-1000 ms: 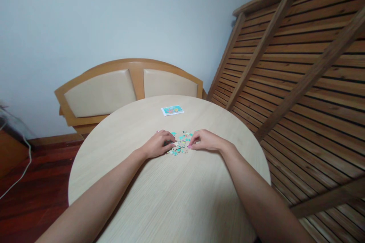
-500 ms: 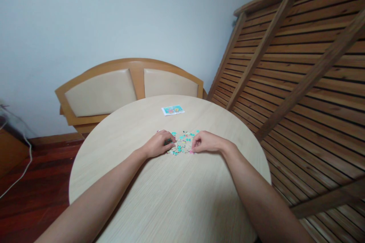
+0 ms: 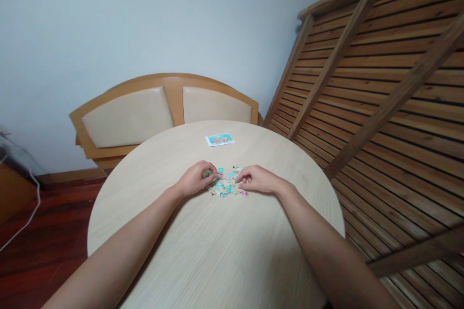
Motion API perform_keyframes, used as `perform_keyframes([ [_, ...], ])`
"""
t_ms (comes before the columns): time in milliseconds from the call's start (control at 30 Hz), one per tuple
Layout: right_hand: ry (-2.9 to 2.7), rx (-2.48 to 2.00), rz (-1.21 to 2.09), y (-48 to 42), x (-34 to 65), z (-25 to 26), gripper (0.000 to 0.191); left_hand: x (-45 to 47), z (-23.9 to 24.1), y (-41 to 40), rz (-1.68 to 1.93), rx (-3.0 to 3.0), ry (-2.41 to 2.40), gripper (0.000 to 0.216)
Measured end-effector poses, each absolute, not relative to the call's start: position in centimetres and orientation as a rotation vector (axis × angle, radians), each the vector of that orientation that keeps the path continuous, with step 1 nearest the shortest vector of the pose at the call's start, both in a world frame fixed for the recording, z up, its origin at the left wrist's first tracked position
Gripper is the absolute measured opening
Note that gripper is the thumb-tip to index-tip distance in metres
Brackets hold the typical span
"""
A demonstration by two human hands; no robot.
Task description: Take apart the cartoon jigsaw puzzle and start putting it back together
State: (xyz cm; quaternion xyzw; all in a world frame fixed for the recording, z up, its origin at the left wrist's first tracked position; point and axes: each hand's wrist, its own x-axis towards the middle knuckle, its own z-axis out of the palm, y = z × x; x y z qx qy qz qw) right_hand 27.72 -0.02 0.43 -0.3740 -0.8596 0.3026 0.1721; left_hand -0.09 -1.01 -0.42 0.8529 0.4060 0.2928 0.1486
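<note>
A loose pile of small jigsaw puzzle pieces (image 3: 229, 188), turquoise, pale, and some pink, lies spread on the round table (image 3: 217, 241). At the pile's left edge is my left hand (image 3: 199, 177), its fingers curled and the thumb and index tips pinched together. Whatever sits between those tips is too small to make out. My right hand (image 3: 256, 178) rests over the right side of the pile, index finger and thumb a little apart, touching or just above the pieces. Near its thumb lies a pink puzzle piece (image 3: 244, 193).
Beyond the pile, a card with a turquoise cartoon picture (image 3: 220, 140) lies flat. Past the far table edge stands a headboard with cream panels (image 3: 128, 118) against the wall. A slatted wooden frame (image 3: 362, 96) leans at the right. A white cable (image 3: 36, 203) hangs at the left.
My left hand has drawn slightly left and its fingertips have closed together. The right hand has shifted left over the pile, and its fingers have parted from the pink piece.
</note>
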Motion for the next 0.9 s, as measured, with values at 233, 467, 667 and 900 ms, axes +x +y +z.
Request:
perform_keyframes([
  [233, -2.432, -1.073, 0.82, -0.11, 27.55, 0.57, 0.017, -1.03, -0.51, -0.48, 0.812, 2.509, 1.355, 0.015],
  [467, -2.43, -1.107, 0.787, -0.36, 27.46, 0.93, 0.017, -0.64, -0.25, -0.45, 0.711, 2.704, 1.371, 0.012],
  [667, -2.408, -1.138, 0.795, -0.67, 27.34, 1.34, 0.013, -0.48, -0.67, -0.07, 0.703, 2.776, 1.37, 0.012],
  [900, -2.366, -1.165, 0.782, -0.64, 27.33, 1.32, 0.011, -0.55, -0.91, -0.06, 0.646, 2.781, 1.367, 0.016],
])
